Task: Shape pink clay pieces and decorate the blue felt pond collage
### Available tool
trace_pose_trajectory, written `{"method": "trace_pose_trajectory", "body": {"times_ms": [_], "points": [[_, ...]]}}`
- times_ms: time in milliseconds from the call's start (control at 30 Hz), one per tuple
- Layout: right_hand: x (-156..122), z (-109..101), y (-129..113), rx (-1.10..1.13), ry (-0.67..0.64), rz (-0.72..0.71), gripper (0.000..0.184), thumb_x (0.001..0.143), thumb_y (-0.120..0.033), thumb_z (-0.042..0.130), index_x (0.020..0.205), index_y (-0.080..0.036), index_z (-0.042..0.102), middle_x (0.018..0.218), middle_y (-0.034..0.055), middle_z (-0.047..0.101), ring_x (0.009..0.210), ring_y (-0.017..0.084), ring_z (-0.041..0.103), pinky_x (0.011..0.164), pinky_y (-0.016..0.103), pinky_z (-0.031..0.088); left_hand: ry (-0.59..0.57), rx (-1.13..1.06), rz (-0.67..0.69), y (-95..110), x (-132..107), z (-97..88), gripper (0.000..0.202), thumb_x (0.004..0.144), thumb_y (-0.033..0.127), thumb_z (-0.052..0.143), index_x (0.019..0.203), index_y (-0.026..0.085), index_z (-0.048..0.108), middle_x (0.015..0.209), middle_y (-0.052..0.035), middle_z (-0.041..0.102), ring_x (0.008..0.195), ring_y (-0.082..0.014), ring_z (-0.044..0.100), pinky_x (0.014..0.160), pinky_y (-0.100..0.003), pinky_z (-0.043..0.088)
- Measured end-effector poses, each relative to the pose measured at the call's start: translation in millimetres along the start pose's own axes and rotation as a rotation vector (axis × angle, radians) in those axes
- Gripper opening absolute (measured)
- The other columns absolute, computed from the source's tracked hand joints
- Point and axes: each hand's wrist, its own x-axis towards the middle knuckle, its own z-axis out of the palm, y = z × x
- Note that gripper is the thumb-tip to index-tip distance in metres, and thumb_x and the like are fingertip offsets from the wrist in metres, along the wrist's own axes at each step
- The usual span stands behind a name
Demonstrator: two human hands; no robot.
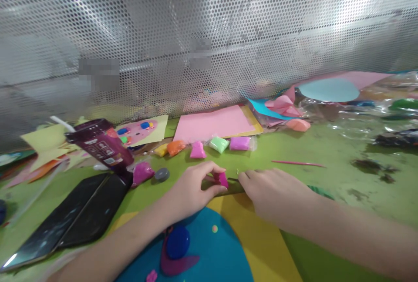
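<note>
My left hand pinches a small lump of magenta clay between thumb and fingers, just above the far edge of a yellow sheet. My right hand lies knuckles up beside it with its fingers curled under; what they hold, if anything, is hidden. Under my forearms lies a blue paper shape with a dark blue clay disc and purple clay pieces stuck on it. Small bags of clay in yellow, orange, pink, green and purple lie in a row beyond the hands.
A dark phone or tablet lies at left, with a maroon carton propped above it. Pink paper and a pink stick lie on the green table. A perforated metal screen closes the back. Plastic wrap and paper cutouts fill the right.
</note>
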Motion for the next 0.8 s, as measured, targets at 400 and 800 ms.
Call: {"method": "trace_pose_trajectory", "body": {"times_ms": [400,800], "points": [[1.2,-0.4,-8.1,-0.078,0.030,-0.105,0.023,0.061,0.002,0.052,0.074,-0.016,0.058,0.067,0.0020,0.058,0.052,0.016,0.056,0.038,0.028,0.016,0.040,-0.020,-0.038,0.7,0.5,3.4,0.019,0.074,0.023,0.066,0.090,0.018,0.057,0.090,-0.0031,0.065,0.089,-0.0192,0.064,0.085,-0.034,0.051],[-0.3,3.7,-11.0,-0.104,0.028,-0.102,0.022,0.062,0.003,0.056,0.074,-0.016,0.057,0.067,0.0023,0.056,0.055,0.017,0.054,0.040,0.029,0.017,0.001,-0.148,-0.033,-3.9,-1.6,2.1,0.016,0.073,0.015,0.064,0.086,0.019,0.056,0.090,-0.0004,0.064,0.090,-0.0163,0.065,0.086,-0.029,0.052]]}}
